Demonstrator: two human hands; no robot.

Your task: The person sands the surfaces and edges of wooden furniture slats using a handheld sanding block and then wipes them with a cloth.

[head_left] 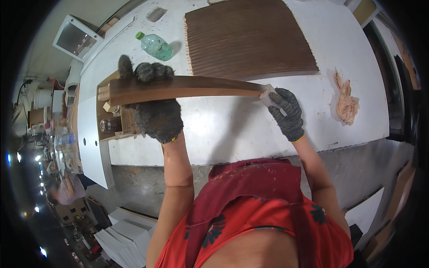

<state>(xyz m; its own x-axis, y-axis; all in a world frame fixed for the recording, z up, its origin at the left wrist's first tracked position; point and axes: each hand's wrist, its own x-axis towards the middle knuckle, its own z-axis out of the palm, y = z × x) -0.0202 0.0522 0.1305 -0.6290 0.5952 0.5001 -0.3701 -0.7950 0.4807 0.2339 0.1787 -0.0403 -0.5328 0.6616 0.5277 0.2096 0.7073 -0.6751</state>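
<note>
Above the white tabletop I hold a long, slightly curved brown wooden slat (pixel 192 87); a pale round end sticks out at its left. My left hand (pixel 157 117), in a blackened work glove, is closed around the slat near that end. In a grey knit glove with a yellow cuff, my right hand (pixel 289 112) grips a small whitish pad (pixel 270 94) pressed against the slat's right end. I cannot make out what the pad is made of. Beyond the slat lies a row of similar dark brown slats (pixel 250 40), packed side by side with pale ends.
A green-capped bottle (pixel 156 47) lies on the white table (pixel 214 134) at the far left. An open wooden box (pixel 127 120) with a jar stands under the slat's left end. A crumpled peach cloth or bag (pixel 346 101) lies at right. White panels (pixel 125 236) are stacked lower left.
</note>
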